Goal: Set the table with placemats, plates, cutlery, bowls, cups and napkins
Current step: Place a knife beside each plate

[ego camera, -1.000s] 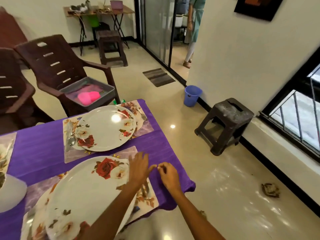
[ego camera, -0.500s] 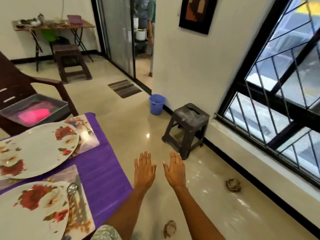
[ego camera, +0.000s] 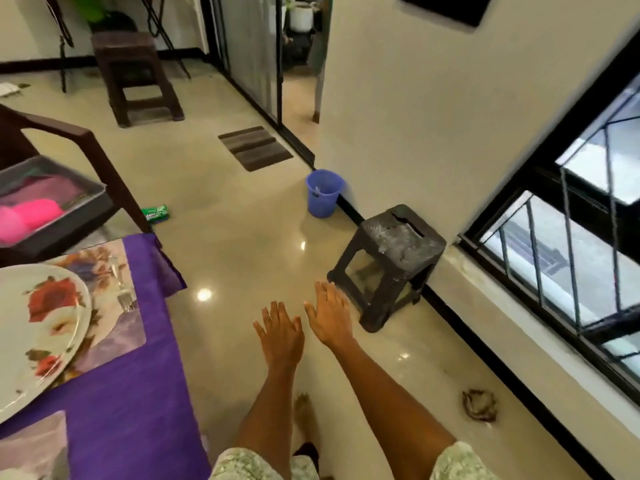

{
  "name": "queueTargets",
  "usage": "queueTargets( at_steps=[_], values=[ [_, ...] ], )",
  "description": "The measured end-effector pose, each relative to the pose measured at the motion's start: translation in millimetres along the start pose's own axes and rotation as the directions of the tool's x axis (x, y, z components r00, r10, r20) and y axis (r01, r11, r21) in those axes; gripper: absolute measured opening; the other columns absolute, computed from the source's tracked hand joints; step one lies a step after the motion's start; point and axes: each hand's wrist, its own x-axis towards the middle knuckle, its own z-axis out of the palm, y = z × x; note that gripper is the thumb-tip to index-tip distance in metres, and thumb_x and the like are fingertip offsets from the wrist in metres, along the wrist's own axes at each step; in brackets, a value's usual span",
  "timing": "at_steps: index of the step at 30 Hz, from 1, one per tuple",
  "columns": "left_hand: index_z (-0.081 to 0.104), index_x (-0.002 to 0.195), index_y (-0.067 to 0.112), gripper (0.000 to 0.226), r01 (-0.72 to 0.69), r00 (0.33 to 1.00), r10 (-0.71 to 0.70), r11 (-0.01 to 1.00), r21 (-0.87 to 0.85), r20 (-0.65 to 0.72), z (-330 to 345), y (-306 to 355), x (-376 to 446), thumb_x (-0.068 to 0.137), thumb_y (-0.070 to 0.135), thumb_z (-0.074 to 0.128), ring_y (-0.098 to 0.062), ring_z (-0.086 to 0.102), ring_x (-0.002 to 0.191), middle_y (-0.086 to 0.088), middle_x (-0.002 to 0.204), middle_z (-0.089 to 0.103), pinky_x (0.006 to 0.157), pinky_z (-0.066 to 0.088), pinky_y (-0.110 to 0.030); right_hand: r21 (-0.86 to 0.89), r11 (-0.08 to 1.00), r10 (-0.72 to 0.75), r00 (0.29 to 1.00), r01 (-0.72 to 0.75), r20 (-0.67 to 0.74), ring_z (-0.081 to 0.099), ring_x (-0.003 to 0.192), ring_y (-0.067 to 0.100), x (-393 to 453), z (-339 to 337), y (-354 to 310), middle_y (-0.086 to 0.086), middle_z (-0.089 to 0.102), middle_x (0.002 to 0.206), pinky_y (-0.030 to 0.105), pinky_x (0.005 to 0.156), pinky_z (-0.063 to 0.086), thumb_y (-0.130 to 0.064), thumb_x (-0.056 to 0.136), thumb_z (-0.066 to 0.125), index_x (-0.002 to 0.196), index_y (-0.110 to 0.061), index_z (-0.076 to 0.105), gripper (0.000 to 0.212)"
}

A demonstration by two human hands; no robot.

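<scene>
Placemats, plates and cutlery lie on the desk at the left edge of the view, well apart from both hands; the desk (ego camera: pixel 138 410) wears a purple cloth, and on it sits a pale floral placemat (ego camera: pixel 114 327) carrying a large white oval plate with red rose print (ego camera: pixel 38 327), whose right rim overlaps the mat; a clear-handled fork (ego camera: pixel 123 289) lies on the mat just beside the plate's right edge, tines toward the viewer; the corner of a second pale placemat (ego camera: pixel 34 445) shows at the bottom left. Behind the desk stands a dark brown plastic chair (ego camera: pixel 79 147), and on its seat rests a grey tray (ego camera: pixel 86 202) holding a bright pink item (ego camera: pixel 27 216) and some purple cloth. Off the desk, over the glossy cream floor (ego camera: pixel 225 220), the left hand (ego camera: pixel 280 337) and the right hand (ego camera: pixel 330 320) hang side by side, palms down, fingers straight and slightly spread; neither grip has hold of anything, and both stand to the right of the desk's edge, nearer the dusty black plastic stool (ego camera: pixel 388 261) by the wall than the plate. Further back a blue plastic bucket (ego camera: pixel 323 192) stands against the wall, a striped grey doormat (ego camera: pixel 254 147) lies by the sliding door, and a small green packet (ego camera: pixel 156 213) lies on the floor near the chair leg.
</scene>
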Motion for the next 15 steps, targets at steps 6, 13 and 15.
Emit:
queueTargets(
  at_steps=[6, 13, 15],
  values=[
    [0.007, 0.150, 0.010, 0.059, 0.161, 0.987, -0.159, 0.979, -0.124, 0.023, -19, 20, 109, 0.101, 0.042, 0.016, -0.024, -0.001, 0.147, -0.007, 0.159, 0.004, 0.116, -0.004, -0.047, -0.065, 0.995, -0.065, 0.989, 0.074, 0.131, 0.011, 0.146, 0.025, 118, -10, -20, 0.009, 0.019, 0.157, 0.045, 0.118, 0.011, -0.040, 0.102, 0.028, 0.150, -0.013, 0.017, 0.056],
    [0.016, 0.149, 0.007, 0.055, 0.310, 0.935, -0.346, 0.902, -0.300, -0.073, -83, 36, 192, 0.102, 0.036, 0.022, -0.025, 0.007, 0.146, -0.009, 0.157, 0.015, 0.117, 0.001, -0.047, -0.056, 0.985, -0.149, 0.969, 0.163, 0.195, 0.015, 0.145, 0.025, 223, -37, -58, 0.010, 0.022, 0.155, 0.045, 0.117, 0.013, -0.041, 0.101, 0.030, 0.150, -0.013, 0.019, 0.057],
    [0.017, 0.148, 0.007, 0.055, 0.320, 0.918, -0.376, 0.890, -0.324, -0.125, -100, 36, 226, 0.102, 0.035, 0.023, -0.025, 0.008, 0.146, -0.009, 0.157, 0.017, 0.117, 0.001, -0.046, -0.038, 0.975, -0.207, 0.956, 0.219, 0.206, 0.014, 0.145, 0.025, 260, -43, -77, 0.009, 0.022, 0.156, 0.045, 0.117, 0.012, -0.042, 0.101, 0.030, 0.150, -0.013, 0.019, 0.058]
  ],
)
